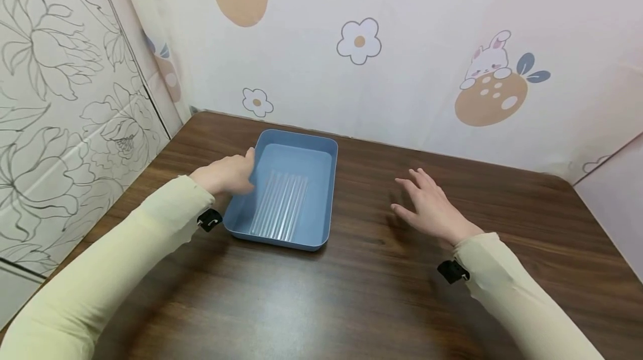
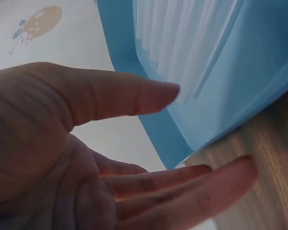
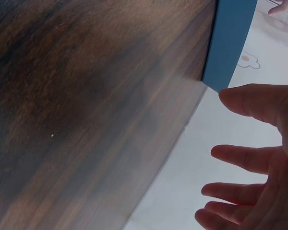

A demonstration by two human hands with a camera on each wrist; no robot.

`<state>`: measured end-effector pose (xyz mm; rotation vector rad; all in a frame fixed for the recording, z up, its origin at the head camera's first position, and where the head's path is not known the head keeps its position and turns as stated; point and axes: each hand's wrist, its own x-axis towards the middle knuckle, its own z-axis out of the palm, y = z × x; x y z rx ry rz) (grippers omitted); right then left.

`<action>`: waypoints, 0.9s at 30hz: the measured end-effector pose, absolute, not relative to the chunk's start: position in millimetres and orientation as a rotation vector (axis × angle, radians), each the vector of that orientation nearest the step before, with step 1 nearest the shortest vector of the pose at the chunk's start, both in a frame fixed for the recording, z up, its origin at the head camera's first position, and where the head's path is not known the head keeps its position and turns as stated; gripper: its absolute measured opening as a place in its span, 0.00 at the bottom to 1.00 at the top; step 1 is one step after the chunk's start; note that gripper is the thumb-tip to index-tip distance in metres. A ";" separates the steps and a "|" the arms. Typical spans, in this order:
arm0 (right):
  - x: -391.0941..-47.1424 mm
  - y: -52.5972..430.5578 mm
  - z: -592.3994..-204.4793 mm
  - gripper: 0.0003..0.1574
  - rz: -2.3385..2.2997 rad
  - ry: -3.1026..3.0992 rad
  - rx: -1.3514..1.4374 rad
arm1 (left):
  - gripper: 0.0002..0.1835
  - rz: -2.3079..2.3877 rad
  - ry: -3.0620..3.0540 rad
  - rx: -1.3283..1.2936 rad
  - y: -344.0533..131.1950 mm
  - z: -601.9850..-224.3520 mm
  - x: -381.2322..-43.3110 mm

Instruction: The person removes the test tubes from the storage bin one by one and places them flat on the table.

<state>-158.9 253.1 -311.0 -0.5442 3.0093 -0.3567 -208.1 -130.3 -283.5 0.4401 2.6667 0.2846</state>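
Note:
A blue rectangular tray stands on the table, left of its middle. Several clear, thin tubes lie side by side on the tray's floor; the left wrist view shows these tubes as pale, blurred strips. At the tray's left rim is my left hand, thumb and fingers spread apart, with nothing between them. My right hand hovers over the table to the right of the tray, fingers spread and holding nothing. In the right wrist view, the thumb of this hand overlaps the tray's outer wall.
The dark wooden table runs back to a pale curtain printed with flowers and rabbits. A white panel with line-drawn flowers borders the left side. Both wrists carry small black devices at the cuffs.

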 end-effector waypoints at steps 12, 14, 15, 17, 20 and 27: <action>-157.0 239.0 -310.8 0.37 -0.416 2.983 -0.609 | 0.42 0.402 2.544 0.359 -130.4 -283.8 -205.6; -157.4 237.3 -310.8 0.37 -0.422 2.968 -0.586 | 0.41 0.371 2.557 0.360 -130.0 -285.3 -207.0; -157.6 236.3 -310.8 0.37 -0.423 2.960 -0.576 | 0.40 0.340 2.570 0.372 -130.1 -285.9 -207.7; -158.4 234.2 -310.6 0.37 -0.418 2.947 -0.563 | 0.37 0.291 2.588 0.401 -130.2 -287.6 -209.4; -159.7 229.9 -309.4 0.37 -0.420 2.930 -0.564 | 0.32 0.259 2.609 0.430 -130.6 -289.8 -211.0; -164.5 215.7 -304.7 0.32 -0.420 2.932 -0.629 | 0.26 0.306 2.608 0.406 -132.0 -295.6 -212.4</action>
